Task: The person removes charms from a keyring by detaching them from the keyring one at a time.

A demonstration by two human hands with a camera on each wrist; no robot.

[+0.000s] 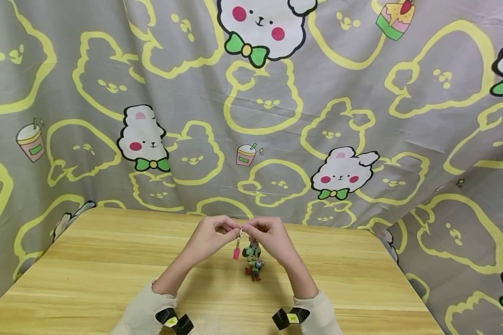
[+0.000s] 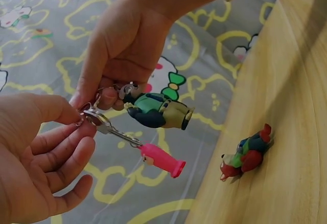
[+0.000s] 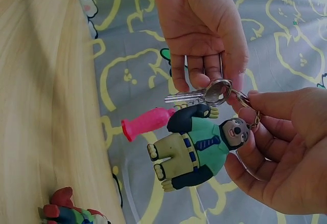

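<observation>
Both hands are raised over the table, fingertips close together. The left hand (image 1: 213,239) pinches a metal key ring (image 3: 218,92) between thumb and fingers. From that ring hang keys (image 2: 118,133) and a bright pink figure charm (image 2: 161,160). A sloth figure keychain (image 3: 202,144) in a green shirt and dark tie dangles by its chain and ring from the right hand (image 1: 272,239), which pinches the ring at the top. The two rings meet at the fingertips; whether they are linked cannot be told.
On the wooden table (image 1: 109,260) below the hands lies a small red fox figure (image 2: 248,152) in green and blue. A grey curtain (image 1: 184,93) with yellow and white cartoon animals hangs behind the table and along its sides.
</observation>
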